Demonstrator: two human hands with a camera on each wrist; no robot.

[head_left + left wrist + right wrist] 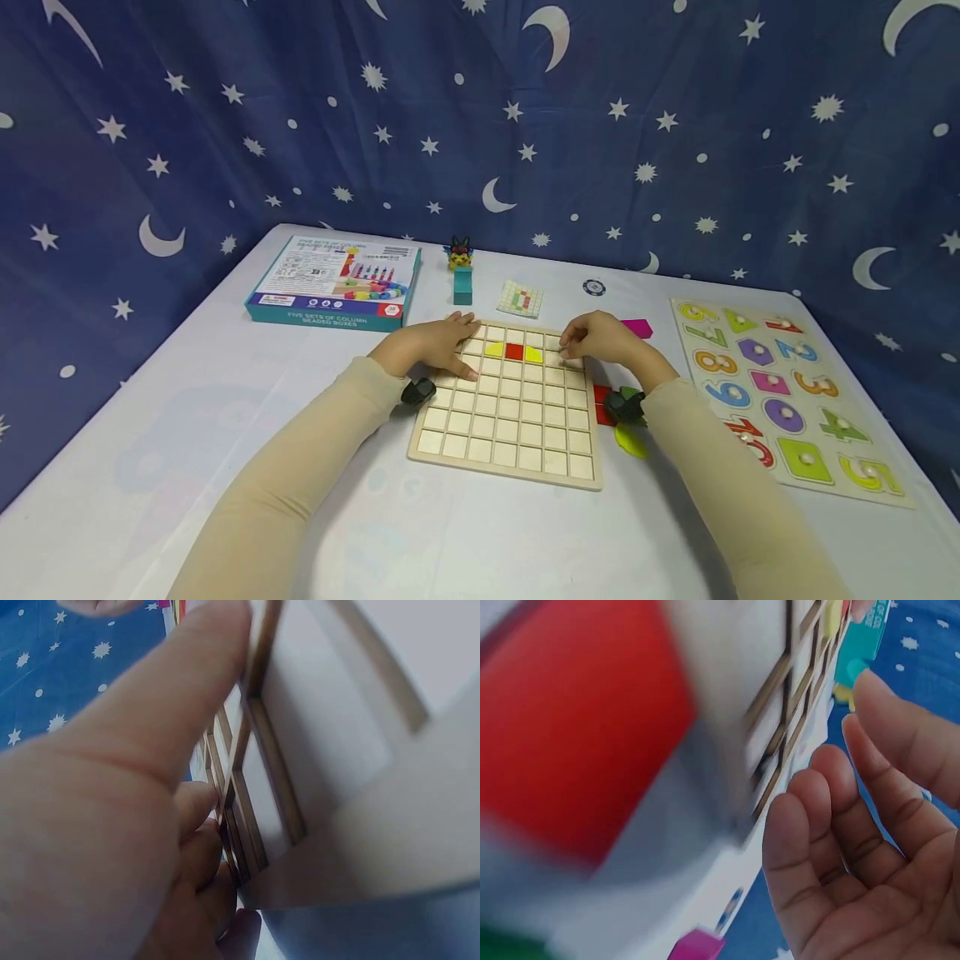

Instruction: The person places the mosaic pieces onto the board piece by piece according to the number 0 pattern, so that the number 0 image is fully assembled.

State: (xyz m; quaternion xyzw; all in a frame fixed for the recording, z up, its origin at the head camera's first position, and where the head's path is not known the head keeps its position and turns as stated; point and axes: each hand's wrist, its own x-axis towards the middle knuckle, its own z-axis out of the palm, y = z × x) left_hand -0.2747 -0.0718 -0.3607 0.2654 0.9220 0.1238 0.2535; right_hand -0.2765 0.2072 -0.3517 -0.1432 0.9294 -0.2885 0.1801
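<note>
A wooden grid board (507, 410) lies on the table between my hands. In its upper part a red square tile (513, 352) sits between a left yellow rounded tile (494, 350) and a right yellow rounded tile (533, 355). My left hand (431, 346) rests on the board's left edge, thumb extended over the cells; the left wrist view shows its fingers along the rim. Over the upper right cells is my right hand (606, 340), its fingers loosely bent. Nothing shows between this hand's thumb and fingers (831, 780) in the right wrist view.
Right of the board lie red tiles (602, 405), a green piece (630, 392), a yellow piece (630, 442) and a magenta piece (637, 328). Behind it are a pattern card (521, 299), a teal block (462, 286) and a chip (594, 287). A box (337, 283) and number puzzle (780, 396) flank it.
</note>
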